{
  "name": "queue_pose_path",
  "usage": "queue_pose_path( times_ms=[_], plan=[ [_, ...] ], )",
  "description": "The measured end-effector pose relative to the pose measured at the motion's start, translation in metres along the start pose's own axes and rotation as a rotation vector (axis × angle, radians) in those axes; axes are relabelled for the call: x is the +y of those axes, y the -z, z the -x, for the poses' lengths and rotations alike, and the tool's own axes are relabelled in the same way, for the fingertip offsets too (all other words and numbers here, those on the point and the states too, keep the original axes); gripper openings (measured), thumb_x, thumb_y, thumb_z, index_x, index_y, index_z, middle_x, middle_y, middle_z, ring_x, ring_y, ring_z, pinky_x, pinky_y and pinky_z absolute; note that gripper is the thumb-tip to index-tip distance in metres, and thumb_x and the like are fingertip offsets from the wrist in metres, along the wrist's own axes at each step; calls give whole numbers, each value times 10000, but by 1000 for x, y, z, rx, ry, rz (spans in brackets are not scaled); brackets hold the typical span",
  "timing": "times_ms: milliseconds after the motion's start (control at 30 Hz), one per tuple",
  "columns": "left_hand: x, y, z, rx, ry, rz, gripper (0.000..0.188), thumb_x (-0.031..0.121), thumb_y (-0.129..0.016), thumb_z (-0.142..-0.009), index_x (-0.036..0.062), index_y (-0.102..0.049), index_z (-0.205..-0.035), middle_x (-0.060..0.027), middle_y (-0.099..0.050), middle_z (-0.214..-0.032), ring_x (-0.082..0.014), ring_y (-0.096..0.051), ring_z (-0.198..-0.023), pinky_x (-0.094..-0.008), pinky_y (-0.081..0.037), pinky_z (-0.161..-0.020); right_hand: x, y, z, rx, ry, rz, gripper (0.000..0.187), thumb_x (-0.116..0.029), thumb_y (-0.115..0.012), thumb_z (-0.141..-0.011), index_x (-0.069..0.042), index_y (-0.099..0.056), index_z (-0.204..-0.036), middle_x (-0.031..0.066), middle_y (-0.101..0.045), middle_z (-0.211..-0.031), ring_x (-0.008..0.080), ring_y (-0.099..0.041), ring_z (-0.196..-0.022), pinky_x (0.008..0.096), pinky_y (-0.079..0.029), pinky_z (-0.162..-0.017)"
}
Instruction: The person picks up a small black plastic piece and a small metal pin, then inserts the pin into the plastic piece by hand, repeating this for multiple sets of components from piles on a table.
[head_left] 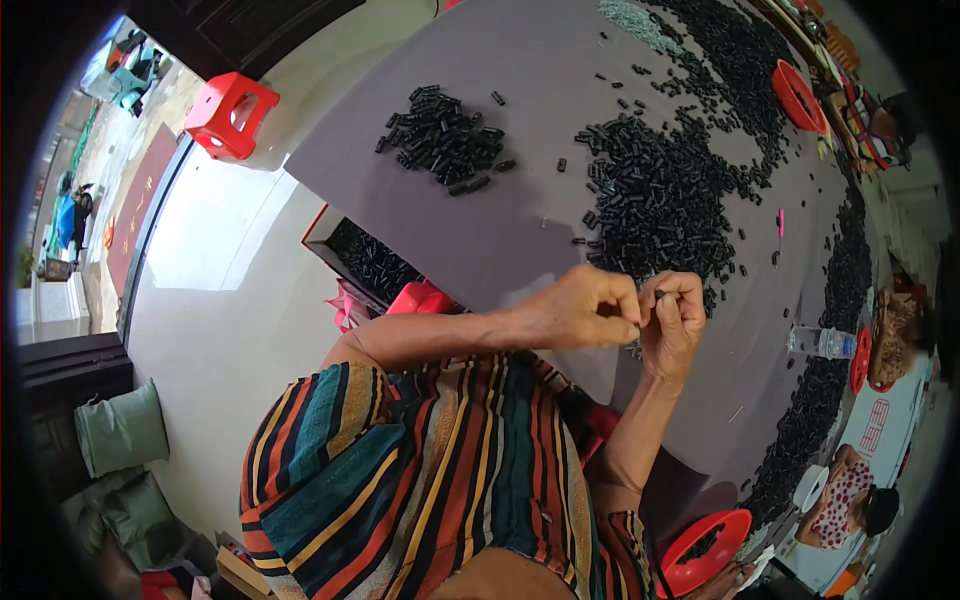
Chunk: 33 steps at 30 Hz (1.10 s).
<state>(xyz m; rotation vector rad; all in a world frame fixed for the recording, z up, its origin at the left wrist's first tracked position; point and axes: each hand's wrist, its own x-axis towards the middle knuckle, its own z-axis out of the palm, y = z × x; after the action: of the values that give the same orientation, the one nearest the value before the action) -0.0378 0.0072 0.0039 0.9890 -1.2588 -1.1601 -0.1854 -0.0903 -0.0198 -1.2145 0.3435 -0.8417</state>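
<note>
My left hand (pixel 575 308) and my right hand (pixel 675 330) meet close together over the near side of the grey-topped table (pixel 520 240). In the right hand's pinch, between thumb and fingers, sits a small black plastic part (pixel 660 295). The left thumb and forefinger are pressed together beside it; whatever they grip is too small to make out. Just beyond both hands spreads a large heap of short black cylindrical parts (pixel 655 190). A smaller heap of the same parts (pixel 445 140) lies to the left.
A box (pixel 318 228) of black parts stands below the table's left edge. A pink stick-like tool (pixel 781 222) and a clear bottle (pixel 822 342) lie to the right. Red basins (pixel 735 530) sit around the table. People, one in a spotted top (pixel 840 500), are along the right side.
</note>
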Motion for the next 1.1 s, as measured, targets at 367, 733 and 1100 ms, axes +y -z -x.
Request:
queue_pose_path(
  times_ms=[367, 733, 1100],
  plan=[
    [-2, 7, -7, 81, 140, 87, 83, 61, -600, -809, 0, -574, -858, -4, -571, -718, -51, -530, -653, -203, -421, -585, -7, -6, 1, 8, 110, 18, 161, -89, -627, -813, 12, -537, -900, 112, -535, -866, 109, -503, -658, 237, -455, -609],
    [-8, 4, -5, 80, 74, 57, 88, 52, -613, -810, -8, -574, -861, -11, -568, -718, -57, -517, -661, -210, -413, -580, -11, -13, 6, 67, 153, 152, 134, -46, -643, -792, 11, -553, -873, 108, -544, -885, 89, -504, -721, 189, -431, -625],
    [-6, 2, -5, 138, -7, -119, 117, 71, -639, -780, -3, -584, -853, -13, -583, -713, -68, -520, -660, -220, -414, -579, -11, -6, 10, -2, 232, 299, 105, -8, -627, -791, 2, -557, -869, 115, -563, -914, 68, -480, -701, 168, -367, -586]
  ],
)
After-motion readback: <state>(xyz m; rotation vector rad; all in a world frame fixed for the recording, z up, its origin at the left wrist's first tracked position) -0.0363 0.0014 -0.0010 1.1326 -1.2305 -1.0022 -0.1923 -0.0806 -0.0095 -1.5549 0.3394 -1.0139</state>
